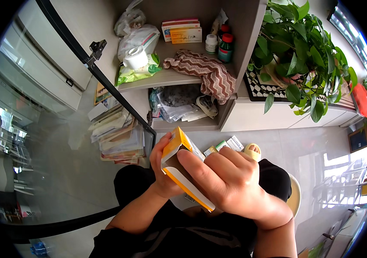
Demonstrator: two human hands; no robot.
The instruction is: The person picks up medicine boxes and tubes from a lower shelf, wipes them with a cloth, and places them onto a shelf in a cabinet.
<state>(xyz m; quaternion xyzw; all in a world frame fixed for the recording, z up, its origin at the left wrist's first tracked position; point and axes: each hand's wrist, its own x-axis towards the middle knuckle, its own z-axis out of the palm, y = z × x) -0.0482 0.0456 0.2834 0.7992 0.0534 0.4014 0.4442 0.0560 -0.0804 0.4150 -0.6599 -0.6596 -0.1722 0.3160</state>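
Note:
A yellow-and-white cardboard carton [183, 142] is held tilted above my lap, its near end open with a flap folded out. My left hand [161, 175] grips it from the left side and below. My right hand [231, 180] is at the carton's right side, with one finger inside the opening and the other fingers curled against the outside. Its thumb is hidden, and I cannot see what the carton contains. Beyond my hands, several small medicine boxes [222, 145] lie on the floor, partly covered by my right hand.
An open cabinet holds medicine boxes [186, 34], bottles [226, 48], plastic bags [138, 38] and a zigzag-knit cloth [202, 66]. Its black-framed glass door [122, 103] swings out at left, before a paper stack [118, 132]. A potted pothos [303, 54] stands right. A yellow slipper [252, 151] is near.

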